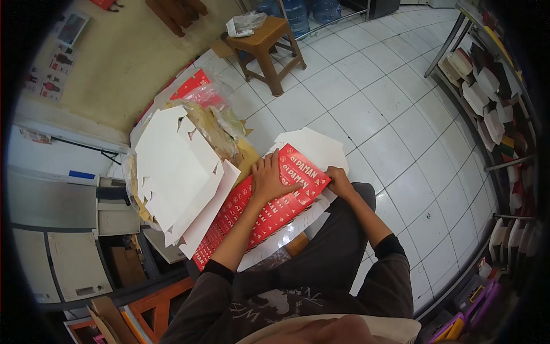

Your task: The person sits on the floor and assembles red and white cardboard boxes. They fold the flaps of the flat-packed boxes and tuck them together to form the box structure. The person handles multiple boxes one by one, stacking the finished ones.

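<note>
Across my lap lies a red printed cardboard box blank point(299, 163) with white lettering. My left hand point(268, 179) rests on its upper face, fingers spread flat. At the blank's right corner, my right hand point(338, 181) is closed on the edge; its fingertips are partly hidden. White cardboard flaps point(312, 143) stick out beyond the far edge of the red blank, and more white board shows under its near side. To the left, a stack of white die-cut blanks point(177, 160) leans close by, plain side up.
Plastic-wrapped bundles point(215, 129) sit behind the white stack, near the wall. A brown stool point(264, 43) with a plastic bag stands farther off on the tiled floor point(395, 109). Shelves with folded boxes point(487, 97) line the right; cabinets point(77, 261) stand at left.
</note>
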A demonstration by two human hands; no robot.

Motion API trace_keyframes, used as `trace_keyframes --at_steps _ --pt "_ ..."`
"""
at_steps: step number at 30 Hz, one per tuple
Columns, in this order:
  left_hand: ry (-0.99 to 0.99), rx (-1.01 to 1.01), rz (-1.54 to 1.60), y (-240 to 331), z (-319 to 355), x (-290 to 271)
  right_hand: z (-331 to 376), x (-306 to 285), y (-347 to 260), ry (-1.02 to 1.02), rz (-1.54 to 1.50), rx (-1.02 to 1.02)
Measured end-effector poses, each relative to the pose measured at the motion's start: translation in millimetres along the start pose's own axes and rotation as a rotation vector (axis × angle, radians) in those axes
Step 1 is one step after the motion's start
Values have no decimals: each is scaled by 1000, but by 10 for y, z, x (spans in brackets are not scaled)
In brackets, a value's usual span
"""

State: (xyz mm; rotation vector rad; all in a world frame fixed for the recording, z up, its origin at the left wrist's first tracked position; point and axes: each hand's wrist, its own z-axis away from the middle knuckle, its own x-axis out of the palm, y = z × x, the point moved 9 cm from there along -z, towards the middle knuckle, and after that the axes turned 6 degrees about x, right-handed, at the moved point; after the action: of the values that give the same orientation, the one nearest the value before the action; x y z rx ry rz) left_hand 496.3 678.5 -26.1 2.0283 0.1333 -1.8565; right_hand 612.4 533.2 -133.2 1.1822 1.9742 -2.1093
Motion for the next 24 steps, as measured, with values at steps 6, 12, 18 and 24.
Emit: trace_keyframes --at_steps 6,12,18,24 --pt "-30 -20 -3 47 -16 -4 54 349 90 -169 -58 -51" --pt "18 -6 -4 -10 9 11 130 424 143 -345 -140 148" --pt "20 -22 9 27 13 -48 214 321 -66 -376 -180 142" --pt "-1 -41 67 -27 46 -62 332 388 253 -400 -207 254"
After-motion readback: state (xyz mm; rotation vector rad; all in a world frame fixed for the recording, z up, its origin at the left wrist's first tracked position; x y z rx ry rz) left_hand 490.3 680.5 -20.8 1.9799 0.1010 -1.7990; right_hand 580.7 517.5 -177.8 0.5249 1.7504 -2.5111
